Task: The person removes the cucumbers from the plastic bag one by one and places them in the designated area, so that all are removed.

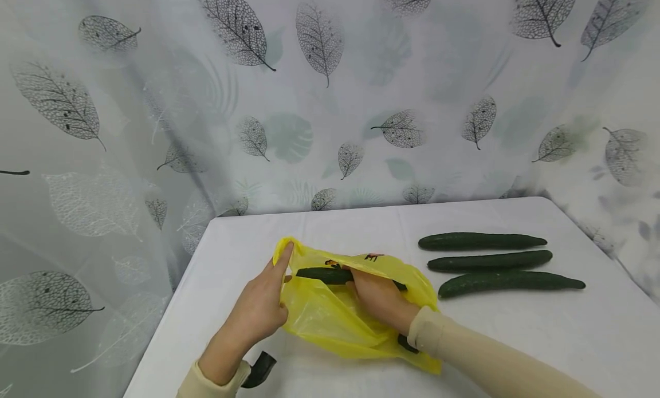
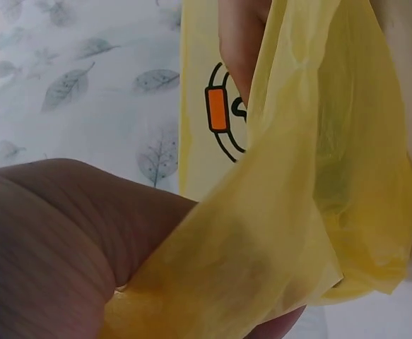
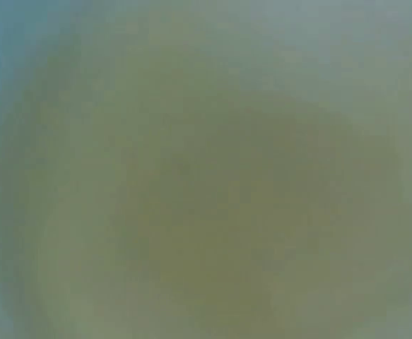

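Observation:
A thin yellow plastic bag (image 1: 330,323) lies on its side with its mouth held apart toward the left. My left hand (image 1: 255,303) grips the bag's rim; in the left wrist view the yellow film (image 2: 262,233) passes between thumb and fingers. Reaching into the bag, my right hand (image 1: 378,295) holds a dark green cucumber (image 1: 322,275) that lies lengthwise in the mouth. Its fingertips are partly hidden behind the cucumber and the film. The right wrist view is a yellowish-grey blur that shows no clear detail.
To the right of the bag, three cucumbers lie side by side: a far one (image 1: 482,241), a middle one (image 1: 490,261) and a near one (image 1: 510,282). They rest on a white-covered table (image 1: 515,341). A leaf-patterned curtain (image 1: 319,111) hangs behind it.

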